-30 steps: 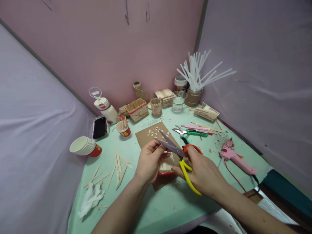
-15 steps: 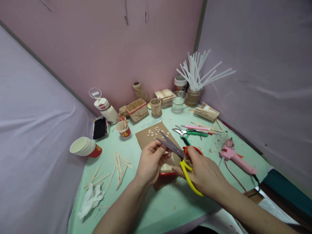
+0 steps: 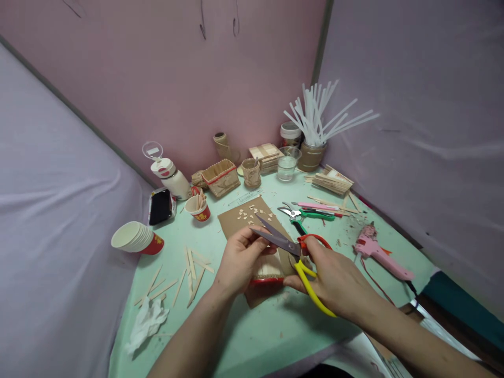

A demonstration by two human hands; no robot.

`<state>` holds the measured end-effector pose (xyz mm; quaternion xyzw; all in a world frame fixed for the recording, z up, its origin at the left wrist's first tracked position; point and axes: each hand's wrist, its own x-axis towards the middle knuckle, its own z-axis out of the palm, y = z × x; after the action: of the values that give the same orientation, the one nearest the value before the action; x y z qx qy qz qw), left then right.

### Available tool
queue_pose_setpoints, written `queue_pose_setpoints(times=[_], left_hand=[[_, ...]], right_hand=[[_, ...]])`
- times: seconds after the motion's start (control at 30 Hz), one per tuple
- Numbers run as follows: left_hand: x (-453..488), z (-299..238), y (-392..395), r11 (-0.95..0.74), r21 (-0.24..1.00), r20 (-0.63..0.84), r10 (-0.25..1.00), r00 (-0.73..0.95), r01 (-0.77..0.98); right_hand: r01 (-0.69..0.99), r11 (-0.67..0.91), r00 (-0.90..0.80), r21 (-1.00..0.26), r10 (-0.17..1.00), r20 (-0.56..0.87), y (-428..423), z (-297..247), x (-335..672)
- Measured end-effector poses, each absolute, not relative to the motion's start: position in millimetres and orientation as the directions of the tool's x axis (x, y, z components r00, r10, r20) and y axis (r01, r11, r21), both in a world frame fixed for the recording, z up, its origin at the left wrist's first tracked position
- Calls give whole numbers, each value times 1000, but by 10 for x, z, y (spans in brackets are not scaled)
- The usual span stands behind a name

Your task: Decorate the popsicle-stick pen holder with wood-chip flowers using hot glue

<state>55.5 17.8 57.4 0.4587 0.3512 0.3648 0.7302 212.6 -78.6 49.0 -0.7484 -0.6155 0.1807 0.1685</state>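
My right hand (image 3: 326, 268) grips a pair of scissors (image 3: 280, 239) with one red and one yellow handle; the dark blades are parted and point up and left. My left hand (image 3: 240, 260) is closed in a pinch right by the blades, and whatever sits between its fingertips is too small to name. Below both hands lies a brown board (image 3: 232, 218) scattered with small pale wood chips (image 3: 246, 211). A light wooden piece with a red edge (image 3: 268, 273) rests on the board, partly covered by my hands.
Wood strips (image 3: 192, 270) and crumpled tissue (image 3: 147, 320) lie left, near stacked paper cups (image 3: 134, 237). Green-handled pruners (image 3: 311, 214) and a pink glue gun (image 3: 380, 254) are on the right. Behind stand a woven box (image 3: 221, 181), a water cup (image 3: 287, 167) and white glue sticks (image 3: 315, 115).
The scissor handles have spread wider and my right hand has shifted slightly right. My left hand stays by the blades, its fingers turned in a little more.
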Motion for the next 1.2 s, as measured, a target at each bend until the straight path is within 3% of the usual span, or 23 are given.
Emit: queue_pose_setpoints(times=[0.2,0.53,0.63,0.8,1.0,1.2], left_hand=[[548,568,180,301,944,-201,849,489,-136],[535,595,179,274,956,-179,824,537,-102],[532,597,177,271,958,-174,815,554,-98],[541,587,177,361,925,-241,796,555,-116],[545,598,180,367,915,-236,821,519,-165],[528,588,181,285,952,-188,831,524,-110]], right_hand=[[866,-194,169,-461,981,-95,-817,516,2139],[918,-219,180,-330,973,-145,-832,592,2141],[895,-238,188,-377,968,-166,-838,585,2165],[735,-250,117,-631,963,-245,-846,553,2193],[796,-290,188,-531,953,-239,-821,609,2176],[821,-256,173,-510,963,-205,-829,621,2190]])
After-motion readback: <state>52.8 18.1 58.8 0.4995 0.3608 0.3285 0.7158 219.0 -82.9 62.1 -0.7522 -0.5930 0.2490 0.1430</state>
